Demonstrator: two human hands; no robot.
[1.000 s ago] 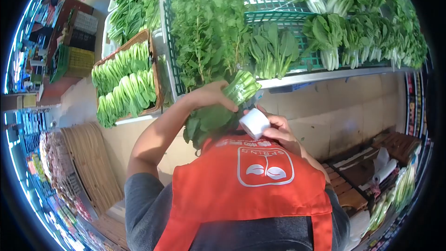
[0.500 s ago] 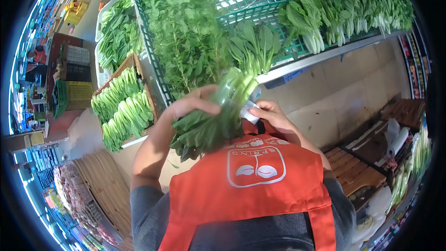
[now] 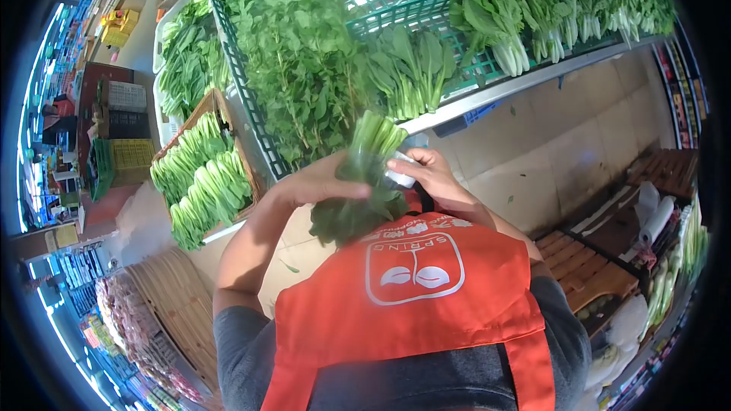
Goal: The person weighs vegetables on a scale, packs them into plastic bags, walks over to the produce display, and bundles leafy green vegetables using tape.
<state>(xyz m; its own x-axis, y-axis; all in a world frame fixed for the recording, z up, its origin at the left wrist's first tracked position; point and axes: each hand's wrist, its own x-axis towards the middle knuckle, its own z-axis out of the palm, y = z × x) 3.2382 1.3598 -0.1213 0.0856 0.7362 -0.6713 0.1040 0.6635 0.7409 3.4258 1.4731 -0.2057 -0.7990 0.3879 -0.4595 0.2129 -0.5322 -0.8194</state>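
Observation:
A bunch of leafy greens is in my left hand, its pale stems pointing away from me and its dark leaves hanging near my chest. My fingers wrap round its middle, slightly blurred. Close against the right side of the stems, my right hand is closed on a white roll of tape, mostly covered by the fingers. Both hands are in front of the red apron, near the front edge of the vegetable display.
Green crates hold leafy herbs and bundled greens. A brown basket of bok choy stands at the left. Wooden slatted shelves are at the lower right. Stacked crates stand far left.
The bunch has turned more upright and moved left and nearer the tape roll. My right hand now covers more of the roll. The whole view has shifted and tilted.

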